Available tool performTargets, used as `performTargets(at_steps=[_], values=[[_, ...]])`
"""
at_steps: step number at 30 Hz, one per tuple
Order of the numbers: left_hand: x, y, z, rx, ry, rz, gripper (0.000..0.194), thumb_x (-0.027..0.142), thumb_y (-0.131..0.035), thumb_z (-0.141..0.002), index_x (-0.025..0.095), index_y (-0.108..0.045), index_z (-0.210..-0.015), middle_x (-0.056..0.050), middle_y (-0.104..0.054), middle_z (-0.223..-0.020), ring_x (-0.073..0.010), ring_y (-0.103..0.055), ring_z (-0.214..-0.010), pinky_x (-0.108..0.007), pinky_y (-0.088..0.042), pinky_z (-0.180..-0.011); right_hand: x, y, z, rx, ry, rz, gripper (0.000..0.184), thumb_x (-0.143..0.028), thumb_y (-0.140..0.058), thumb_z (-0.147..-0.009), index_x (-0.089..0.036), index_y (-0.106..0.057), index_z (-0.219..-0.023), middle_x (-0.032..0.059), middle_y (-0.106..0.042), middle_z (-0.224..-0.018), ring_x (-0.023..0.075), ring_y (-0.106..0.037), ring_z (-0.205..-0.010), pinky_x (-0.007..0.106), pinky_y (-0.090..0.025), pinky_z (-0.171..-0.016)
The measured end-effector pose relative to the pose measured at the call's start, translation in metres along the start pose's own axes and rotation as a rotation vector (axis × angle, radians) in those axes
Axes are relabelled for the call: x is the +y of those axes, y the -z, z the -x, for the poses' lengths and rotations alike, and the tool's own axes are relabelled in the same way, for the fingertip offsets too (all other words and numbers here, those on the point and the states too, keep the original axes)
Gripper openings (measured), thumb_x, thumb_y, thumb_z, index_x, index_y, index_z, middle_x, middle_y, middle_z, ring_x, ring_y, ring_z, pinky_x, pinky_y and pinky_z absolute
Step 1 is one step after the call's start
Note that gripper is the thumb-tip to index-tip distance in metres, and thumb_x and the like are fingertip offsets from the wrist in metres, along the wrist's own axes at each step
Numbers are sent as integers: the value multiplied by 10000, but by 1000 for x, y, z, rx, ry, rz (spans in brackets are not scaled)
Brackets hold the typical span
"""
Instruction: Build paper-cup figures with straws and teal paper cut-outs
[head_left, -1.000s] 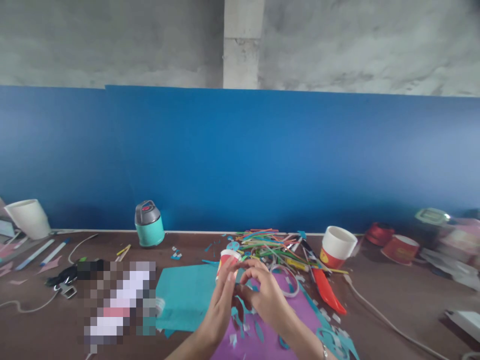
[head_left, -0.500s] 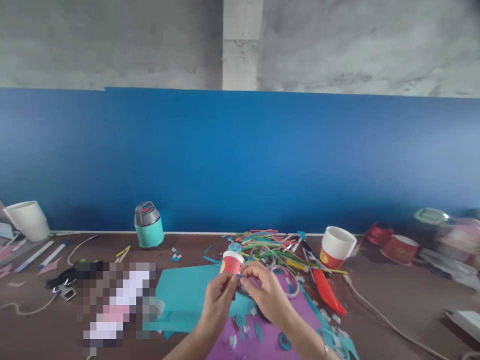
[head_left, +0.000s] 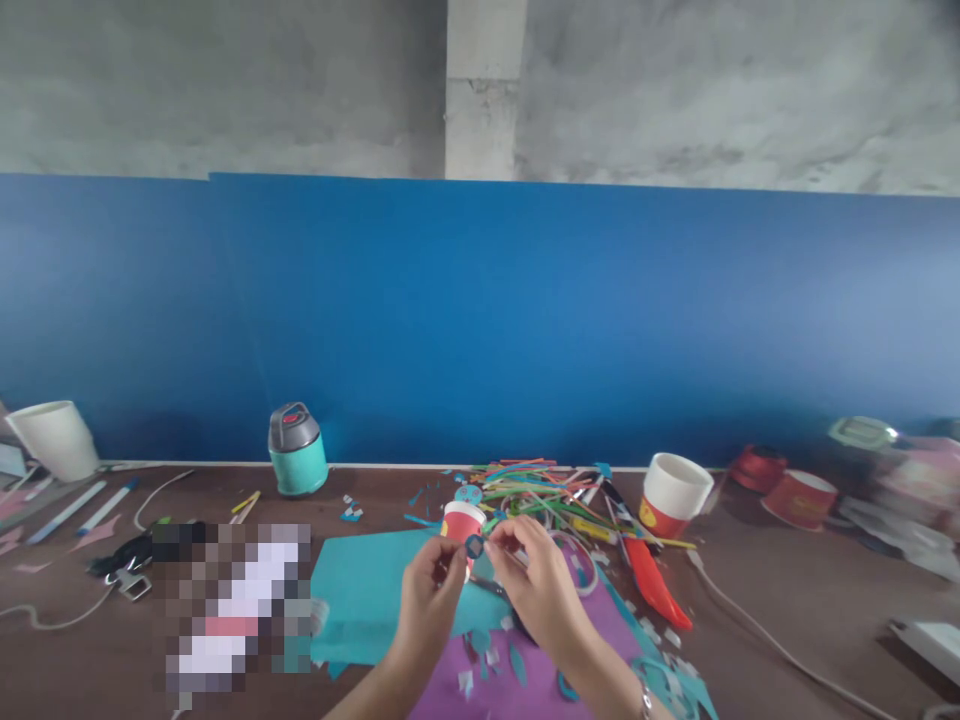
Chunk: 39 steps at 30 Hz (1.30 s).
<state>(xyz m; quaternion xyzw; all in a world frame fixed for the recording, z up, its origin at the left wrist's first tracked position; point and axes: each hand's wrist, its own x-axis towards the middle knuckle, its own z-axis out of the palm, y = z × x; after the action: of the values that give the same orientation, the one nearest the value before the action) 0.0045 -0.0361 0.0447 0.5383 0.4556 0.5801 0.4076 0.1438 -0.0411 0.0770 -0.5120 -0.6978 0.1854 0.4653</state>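
Observation:
Thumb and finger of my left hand point(head_left: 429, 592) pinch a small round blue paper piece point(head_left: 474, 546) with a pale square patch on it. My right hand point(head_left: 538, 578) is just to its right, thumb and fingertips drawn together; whatever they may hold is too small to make out. Just behind the fingers stands a red-and-white paper cup point(head_left: 463, 520), partly covered by them. A blue paper shape point(head_left: 469, 496) with a face-like drawing shows at the cup's back rim. Beneath the hands lie a turquoise sheet point(head_left: 360, 590) and a purple sheet point(head_left: 480, 692) with cut scraps.
Coloured pipe cleaners point(head_left: 525, 490) are heaped behind the right hand. Right of them are a white-and-red cup point(head_left: 675, 490) and a red knife-shaped object point(head_left: 656, 585). A turquoise lidded container point(head_left: 298, 455) stands at back left. A blue partition point(head_left: 480, 320) rises behind the table.
My fingertips have moved slightly apart, and the round blue piece now shows between them. More of the cup's front is visible.

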Motion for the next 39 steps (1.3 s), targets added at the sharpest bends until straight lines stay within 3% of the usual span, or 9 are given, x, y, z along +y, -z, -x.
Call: performTargets(at_steps=[6, 11, 24, 31, 39], values=[[-5, 2, 3, -63, -215, -219, 225, 302, -517, -856, 180, -558, -672, -3, -538, -641, -131, -472, -589, -228, -368, -562, -2, -3, 4, -146, -78, 75, 239, -248, -455, -845, -186, -560, -640, 0, -579, -599, 140, -509, -567, 234, -343, -551], [-3, 5, 5, -140, -365, -318, 229, 242, -444, -904, 193, -541, -702, -21, -537, -695, -147, -479, -633, -243, -381, -598, 1, -3, 2, -222, -137, 35, 230, -249, -472, -821, -177, -553, -618, -16, -549, -570, 128, -476, -549, 227, -301, -526], [-5, 5, 6, -212, -379, -330, 233, 223, -402, -920, 196, -529, -726, -34, -544, -729, -162, -495, -683, -252, -387, -643, 4, -1, 4, -247, -86, 40, 160, -143, -433, -740, -180, -490, -595, -36, -476, -547, 112, -438, -541, 215, -280, -524], [-1, 7, 6, -234, -397, -366, 242, 215, -370, -938, 194, -499, -733, -36, -531, -743, -160, -487, -700, -255, -390, -660, 6, 1, 3, -296, -130, -32, 175, -183, -450, -750, -180, -436, -576, -52, -393, -539, 96, -360, -540, 211, -249, -498], [-5, 6, 8, -278, -474, -342, 187, 145, -388, -915, 190, -523, -794, -49, -564, -784, -165, -526, -739, -253, -416, -692, 8, -3, 3, -251, -101, -3, 143, -130, -441, -689, -172, -448, -553, -47, -402, -529, 98, -385, -541, 208, -250, -497]])
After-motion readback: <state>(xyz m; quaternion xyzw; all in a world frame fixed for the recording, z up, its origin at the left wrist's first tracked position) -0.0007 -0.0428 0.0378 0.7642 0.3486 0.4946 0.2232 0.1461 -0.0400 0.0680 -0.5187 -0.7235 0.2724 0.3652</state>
